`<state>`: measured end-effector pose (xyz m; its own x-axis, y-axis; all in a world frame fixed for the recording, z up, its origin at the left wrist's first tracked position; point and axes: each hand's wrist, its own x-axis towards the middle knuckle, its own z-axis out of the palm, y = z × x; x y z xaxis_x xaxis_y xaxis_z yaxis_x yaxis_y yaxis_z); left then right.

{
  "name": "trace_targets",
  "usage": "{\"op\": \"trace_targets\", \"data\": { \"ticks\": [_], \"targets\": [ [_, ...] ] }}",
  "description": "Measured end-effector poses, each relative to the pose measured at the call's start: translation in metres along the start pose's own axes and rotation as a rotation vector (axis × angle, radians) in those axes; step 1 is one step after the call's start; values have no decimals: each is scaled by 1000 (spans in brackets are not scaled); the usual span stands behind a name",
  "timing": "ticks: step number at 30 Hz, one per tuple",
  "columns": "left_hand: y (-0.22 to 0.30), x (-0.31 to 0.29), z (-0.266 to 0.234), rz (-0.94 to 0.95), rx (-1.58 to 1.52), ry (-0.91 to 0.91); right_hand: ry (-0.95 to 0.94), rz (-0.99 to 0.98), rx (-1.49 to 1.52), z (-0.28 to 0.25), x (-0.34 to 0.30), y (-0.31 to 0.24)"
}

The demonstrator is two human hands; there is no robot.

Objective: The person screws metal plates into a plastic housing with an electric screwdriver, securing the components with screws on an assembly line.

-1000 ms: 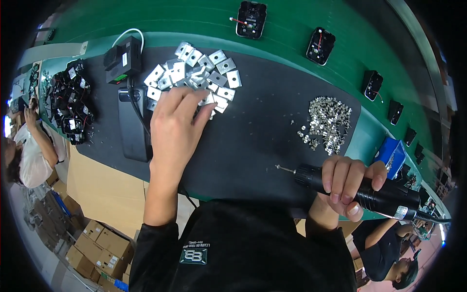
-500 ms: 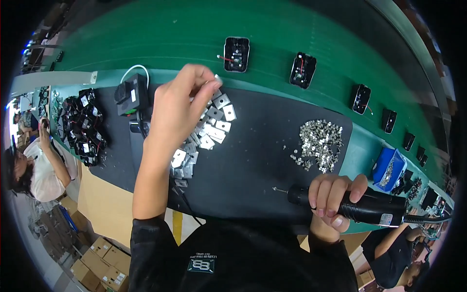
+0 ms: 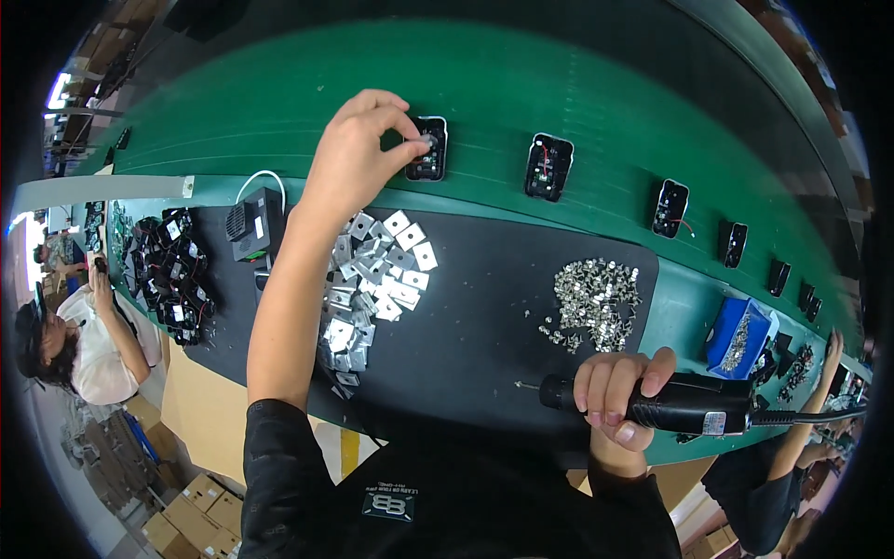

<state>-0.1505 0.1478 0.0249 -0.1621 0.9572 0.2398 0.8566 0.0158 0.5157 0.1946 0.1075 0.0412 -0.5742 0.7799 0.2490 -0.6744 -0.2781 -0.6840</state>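
Note:
Stretched over the green belt, my left hand point(image 3: 358, 149) pinches a small silver metal plate point(image 3: 427, 142) between thumb and forefinger. It holds the plate at an open black plastic housing point(image 3: 426, 170), partly hiding the housing; whether the plate touches its inside I cannot tell. Below my left forearm's right side lies a heap of square metal plates with holes point(image 3: 396, 270) on the black mat. My right hand point(image 3: 616, 396) is wrapped round a black electric screwdriver point(image 3: 694, 402), whose bit points left above the mat's near edge. A pile of small silver screws point(image 3: 598, 303) lies just beyond it.
More black housings point(image 3: 549, 168) stand along the green belt point(image 3: 484, 74) toward the right. A blue bin point(image 3: 736, 340) sits at the right. Left are a black power unit point(image 3: 254, 226) and a heap of black wired parts point(image 3: 168, 270). Other people work at both sides.
My left hand has carried the plate from above the plate heap to the housing on the belt. The housings have shifted left in view. My right hand still grips the screwdriver.

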Motion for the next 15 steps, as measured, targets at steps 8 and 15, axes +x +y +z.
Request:
{"op": "trace_targets", "data": {
  "ticks": [8, 15],
  "targets": [
    [0, 5, 7, -115, 73, -66, 10, 27, 9, 1, 0, 2],
    [16, -7, -11, -84, 2, -103, 11, 45, 21, 5, 1, 1]
  ]
}}
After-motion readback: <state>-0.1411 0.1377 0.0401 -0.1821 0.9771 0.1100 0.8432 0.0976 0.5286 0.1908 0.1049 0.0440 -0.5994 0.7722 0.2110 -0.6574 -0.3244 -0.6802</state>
